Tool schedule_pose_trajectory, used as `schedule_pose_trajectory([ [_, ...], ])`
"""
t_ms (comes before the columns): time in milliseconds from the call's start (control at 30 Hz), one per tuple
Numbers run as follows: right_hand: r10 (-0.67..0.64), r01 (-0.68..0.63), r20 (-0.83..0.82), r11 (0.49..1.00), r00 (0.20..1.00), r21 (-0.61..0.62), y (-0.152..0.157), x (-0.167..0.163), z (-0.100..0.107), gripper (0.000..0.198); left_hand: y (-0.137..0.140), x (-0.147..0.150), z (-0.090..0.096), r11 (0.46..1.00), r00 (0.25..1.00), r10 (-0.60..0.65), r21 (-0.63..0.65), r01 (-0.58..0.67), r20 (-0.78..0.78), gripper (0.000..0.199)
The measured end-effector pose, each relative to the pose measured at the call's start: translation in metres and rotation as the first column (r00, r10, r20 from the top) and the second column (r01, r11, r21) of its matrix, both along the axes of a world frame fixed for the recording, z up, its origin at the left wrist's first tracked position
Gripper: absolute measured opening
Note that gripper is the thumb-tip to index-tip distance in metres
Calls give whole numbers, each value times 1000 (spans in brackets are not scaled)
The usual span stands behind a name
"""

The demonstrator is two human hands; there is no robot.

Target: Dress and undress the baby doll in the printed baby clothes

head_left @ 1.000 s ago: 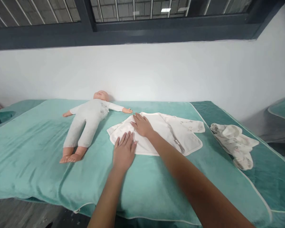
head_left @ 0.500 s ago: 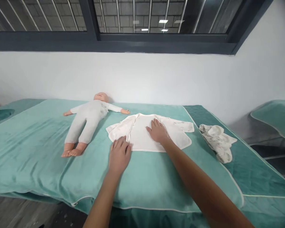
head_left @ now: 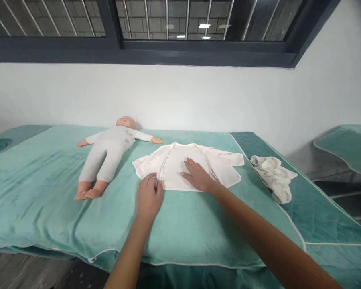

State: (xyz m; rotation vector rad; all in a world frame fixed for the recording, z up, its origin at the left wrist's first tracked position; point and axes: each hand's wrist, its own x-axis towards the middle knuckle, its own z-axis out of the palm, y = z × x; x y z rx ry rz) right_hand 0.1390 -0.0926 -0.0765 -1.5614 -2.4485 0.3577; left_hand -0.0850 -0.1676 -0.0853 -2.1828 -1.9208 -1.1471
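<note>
A white baby shirt point(head_left: 180, 178) lies spread open on the green bed cover point(head_left: 195, 233), its sleeves stretched out to both sides. My right hand point(head_left: 197, 175) rests flat on the middle of the shirt, fingers apart. At the shirt's lower left edge is my left hand point(head_left: 149, 194), palm down with the fingers slightly bent and holding nothing that I can see. To the left, a baby doll point(head_left: 110, 146) in a white long-sleeved suit lies on its back, one arm reaching toward the shirt.
On the darker green strip at the right lies a bundle of white printed baby clothes point(head_left: 272, 176). A white wall point(head_left: 180, 96) runs behind the bed, below a dark window frame point(head_left: 198, 54) with metal bars. Another green padded surface point(head_left: 349, 144) stands at the far right.
My right hand has slid slightly down and to the left on the shirt. The left hand stays near the shirt's lower left edge. The camera view has shifted a little.
</note>
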Motion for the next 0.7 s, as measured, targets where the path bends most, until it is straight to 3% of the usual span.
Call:
schedule_pose_trajectory([
  [133,-130,130,-9,990,992,51,41,4,5,71,0,0,0,1000,1000,5,-21,-5,-5,23],
  [333,-312,307,45,947,949,89,81,6,-10,66,2,-1,-2,1000,1000,2,-31,-2,-5,21],
  [600,-424,410,74,899,903,155,87,2,-17,68,1,-1,-2,1000,1000,-2,-27,3,11,20],
  [700,-390,371,91,912,916,175,79,0,-15,58,1,-1,-1,999,1000,-2,-32,2,11,20],
])
